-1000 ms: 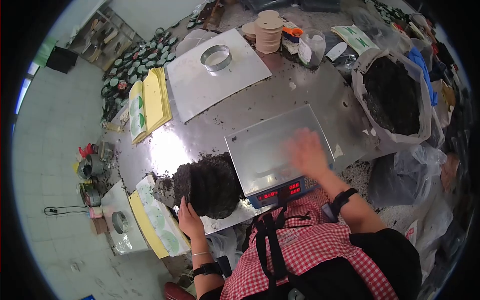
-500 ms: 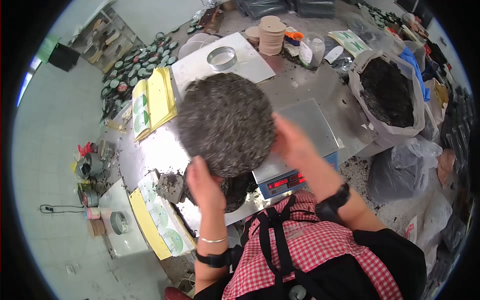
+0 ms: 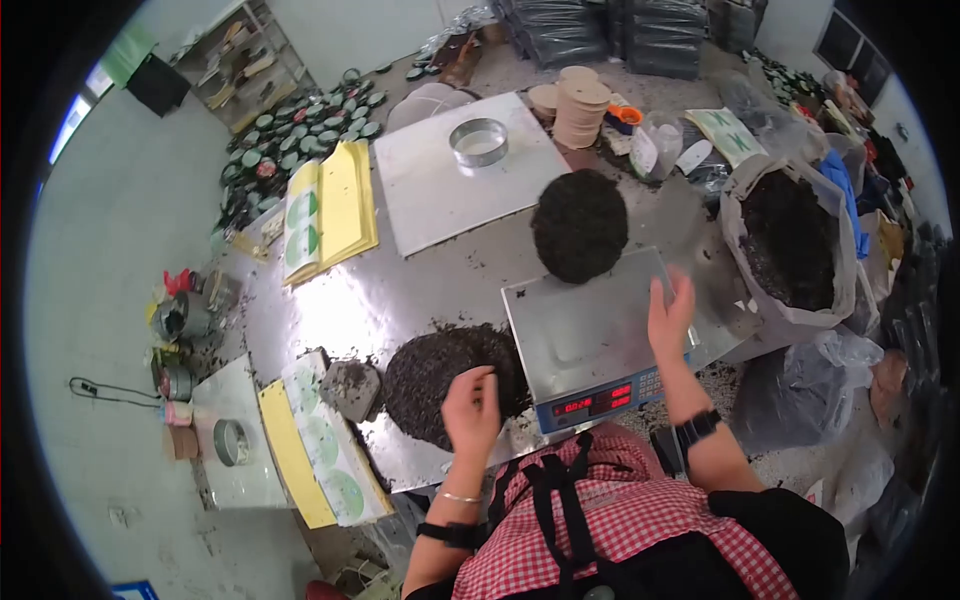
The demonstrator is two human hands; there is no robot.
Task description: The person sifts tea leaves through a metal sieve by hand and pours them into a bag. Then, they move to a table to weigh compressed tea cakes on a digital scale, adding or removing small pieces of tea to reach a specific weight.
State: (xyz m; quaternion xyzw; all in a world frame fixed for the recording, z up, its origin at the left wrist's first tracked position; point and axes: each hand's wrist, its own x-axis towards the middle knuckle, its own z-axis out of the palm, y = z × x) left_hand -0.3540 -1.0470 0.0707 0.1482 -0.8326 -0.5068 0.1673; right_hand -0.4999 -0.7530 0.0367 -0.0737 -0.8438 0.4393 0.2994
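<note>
Dark pressed disc (image 3: pixel 579 225): dense but crumbly-rimmed, I judge; I'd cradle opposite edges.
Left hand (image 3: pixel 472 410): my fingers loosely curled, empty, over the stack (image 3: pixel 420 375).
Right hand (image 3: pixel 670 315): fingers spread on the scale tray (image 3: pixel 580 335).

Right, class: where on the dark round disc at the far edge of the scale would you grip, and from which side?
Take the dark round disc by its rim, at two opposite edges, one hand from the left, one from the right. It lies flat, wide and crumbly-looking, so a one-sided pinch might break it. Its near edge seems to overlap the scale pan.
</note>
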